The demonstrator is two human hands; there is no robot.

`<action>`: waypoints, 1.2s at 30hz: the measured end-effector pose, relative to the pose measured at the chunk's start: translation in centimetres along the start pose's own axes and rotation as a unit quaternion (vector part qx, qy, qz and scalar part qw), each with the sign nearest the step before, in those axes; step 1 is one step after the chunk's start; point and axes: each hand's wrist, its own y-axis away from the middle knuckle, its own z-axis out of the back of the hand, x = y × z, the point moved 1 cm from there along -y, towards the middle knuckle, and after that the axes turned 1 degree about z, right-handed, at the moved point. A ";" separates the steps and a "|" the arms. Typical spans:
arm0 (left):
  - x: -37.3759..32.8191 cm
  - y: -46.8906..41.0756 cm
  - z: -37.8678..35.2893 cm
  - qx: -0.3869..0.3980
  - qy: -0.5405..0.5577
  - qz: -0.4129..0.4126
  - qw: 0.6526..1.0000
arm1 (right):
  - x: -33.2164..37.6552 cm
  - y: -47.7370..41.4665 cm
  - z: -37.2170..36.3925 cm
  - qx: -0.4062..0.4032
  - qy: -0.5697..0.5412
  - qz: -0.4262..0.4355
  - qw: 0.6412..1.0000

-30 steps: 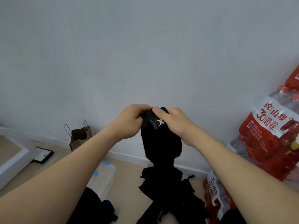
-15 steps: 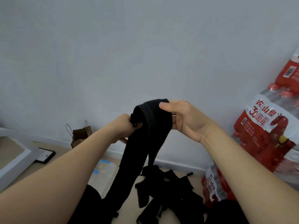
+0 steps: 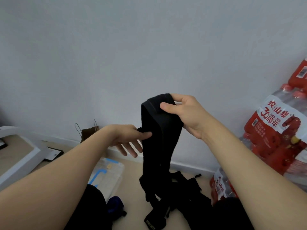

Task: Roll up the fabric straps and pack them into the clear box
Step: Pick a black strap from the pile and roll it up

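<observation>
Strap [image 3: 159, 138] hangs vertical, folded top pinched in right hand [image 3: 187, 113], lower end down toward strap pile [image 3: 184, 193]. Left hand [image 3: 127, 138], fingers spread loose, thumb touching strap's edge. Clear box [image 3: 113, 171] near pile.

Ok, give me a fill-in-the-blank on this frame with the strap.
The right hand pinches the long black fabric strap at its ____ end.
The left hand touches that strap ____ the right hand.
The clear plastic box with blue latches lies on the ____.
The brown paper bag stands against the ____.
Missing: top; below; floor; wall.
</observation>
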 end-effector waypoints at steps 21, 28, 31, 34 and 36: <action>-0.6 2.6 2.2 -0.167 0.202 -0.289 0.921 | -3.1 -5.0 -3.8 -0.041 -0.115 -0.065 0.990; -1.4 0.9 3.6 -0.302 0.375 -0.250 0.840 | -4.2 -5.1 -3.5 0.057 0.131 -0.053 0.988; -1.4 0.1 3.9 -0.293 0.421 -0.221 0.829 | -4.8 -5.1 -3.4 0.091 0.250 -0.067 0.962; -1.9 -0.3 3.9 -0.292 0.435 -0.222 0.822 | -4.6 -5.3 -3.6 0.084 0.218 -0.052 0.971; -1.9 -0.6 4.0 -0.295 0.433 -0.217 0.824 | -4.2 -5.4 -3.8 0.067 0.192 -0.033 0.979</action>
